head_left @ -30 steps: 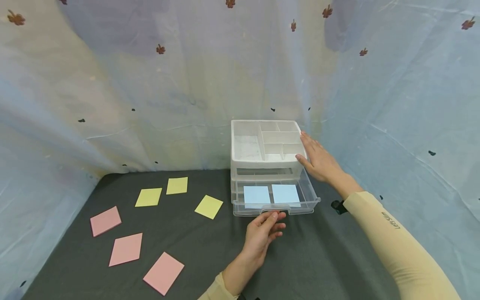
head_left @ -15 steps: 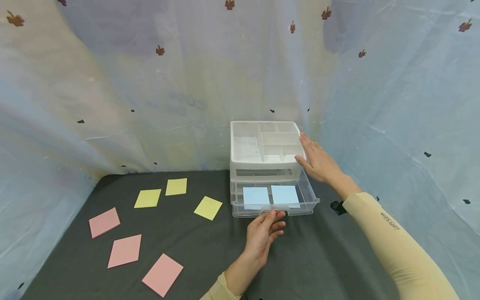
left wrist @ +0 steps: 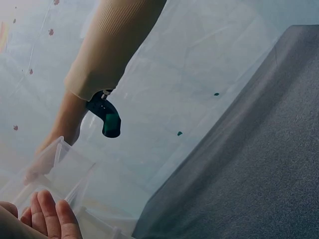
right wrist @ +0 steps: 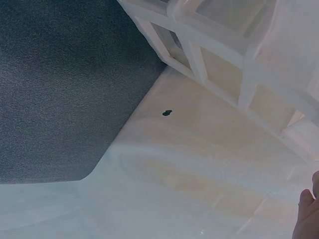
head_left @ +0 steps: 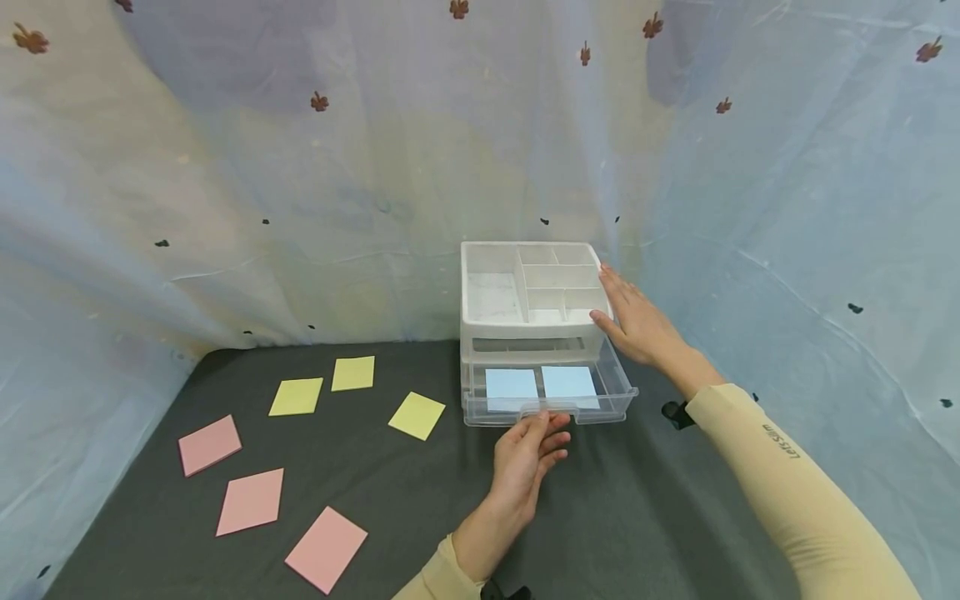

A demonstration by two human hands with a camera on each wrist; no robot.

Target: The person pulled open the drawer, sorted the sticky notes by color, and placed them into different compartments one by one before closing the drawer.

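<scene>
A white desktop organizer (head_left: 536, 331) with a divided top tray stands at the back of the table. Its clear lower drawer (head_left: 618, 406) is pulled out at the front, and two light-blue square notes (head_left: 512, 385) lie side by side in it. At the middle of the drawer's front lip, my left hand (head_left: 516, 471) pinches the handle, thumb on the near side; its fingers (left wrist: 48, 214) also show low in the left wrist view. My right hand (head_left: 643, 327), fingers straight, rests against the organizer's right side. Only a bit of it shows at the right wrist view's edge.
Three yellow notes (head_left: 416, 416) lie left of the organizer on the dark table cloth (head_left: 420, 508). Three pink notes (head_left: 327, 550) are spread farther left and nearer. A pale patterned curtain (head_left: 390, 167) hangs behind and on both sides.
Over the last half second the drawer and its blue notes have slid slightly inward, my left hand moving with them. The right hand stays in place on the organizer.
</scene>
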